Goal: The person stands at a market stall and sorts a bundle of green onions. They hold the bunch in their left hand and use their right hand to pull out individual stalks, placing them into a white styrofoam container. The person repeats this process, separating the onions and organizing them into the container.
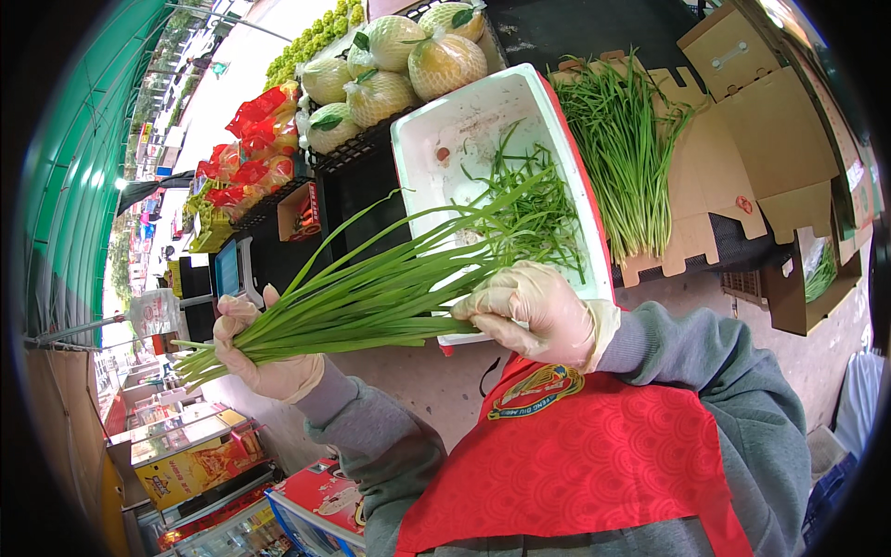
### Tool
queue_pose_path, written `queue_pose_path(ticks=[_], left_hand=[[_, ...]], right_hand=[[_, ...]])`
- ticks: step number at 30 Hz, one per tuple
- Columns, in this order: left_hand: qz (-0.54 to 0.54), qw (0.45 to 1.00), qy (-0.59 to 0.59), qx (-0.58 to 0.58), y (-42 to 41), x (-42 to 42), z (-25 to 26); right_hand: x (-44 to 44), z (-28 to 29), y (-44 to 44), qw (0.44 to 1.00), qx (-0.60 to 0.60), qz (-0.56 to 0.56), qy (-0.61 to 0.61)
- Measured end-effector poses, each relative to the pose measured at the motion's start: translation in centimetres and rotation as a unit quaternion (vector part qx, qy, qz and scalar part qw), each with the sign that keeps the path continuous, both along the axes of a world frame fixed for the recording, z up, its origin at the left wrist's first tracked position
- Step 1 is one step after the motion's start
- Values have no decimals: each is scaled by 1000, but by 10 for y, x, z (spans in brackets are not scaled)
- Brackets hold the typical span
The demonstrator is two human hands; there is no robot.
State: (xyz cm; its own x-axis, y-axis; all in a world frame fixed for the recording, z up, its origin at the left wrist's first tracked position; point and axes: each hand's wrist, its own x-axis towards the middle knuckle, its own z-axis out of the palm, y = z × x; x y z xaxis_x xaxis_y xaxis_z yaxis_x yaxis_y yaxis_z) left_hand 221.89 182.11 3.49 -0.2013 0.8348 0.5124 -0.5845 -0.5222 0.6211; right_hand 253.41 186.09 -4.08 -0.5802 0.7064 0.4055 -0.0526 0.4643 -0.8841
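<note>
A bunch of long green leaves, apparently Chinese chives, spans the space between my hands. My left hand, in a pale thin glove, is closed around the stem ends, which stick out to the left. Gloved alike, my right hand pinches leaves at the bunch's lower right edge. The leaf tips reach over a white foam box with loose green trimmings inside. To the right of the box, a larger pile of the same greens lies on flattened cardboard.
Net-wrapped pomelos fill a black crate behind the foam box. Farther left are red-and-clear bags of fruit, green grapes and a small cardboard box. An open carton with greens stands at the right. A red chest freezer is lower left.
</note>
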Motion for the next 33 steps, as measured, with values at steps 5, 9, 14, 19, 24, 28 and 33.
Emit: queue_pose_path(ticks=[5, 9, 14, 19, 24, 28, 33], left_hand=[[-24, 1000, -17, -5, 1, 3, 2], [-39, 999, -28, -12, 2, 2, 3], [-23, 999, -36, -19, 3, 4, 1], [-5, 999, -28, -32, 5, 7, -3], [3, 998, -25, -52, 9, 19, -6], [45, 994, -48, -91, 12, 33, -5], [94, 987, 3, -130, 13, 50, -9]], right_hand=[[-6, -9, -7, 1000, 14, -16, 18], [-7, -8, -9, 997, -8, -69, 27], [-6, -3, -7, 996, -32, -80, 25], [-8, 0, 0, 981, 122, -148, -10], [-20, 16, 6, 952, 230, -196, -56], [-32, 15, 13, 951, 245, -171, -87], [-40, 16, 18, 954, 246, -138, -101]])
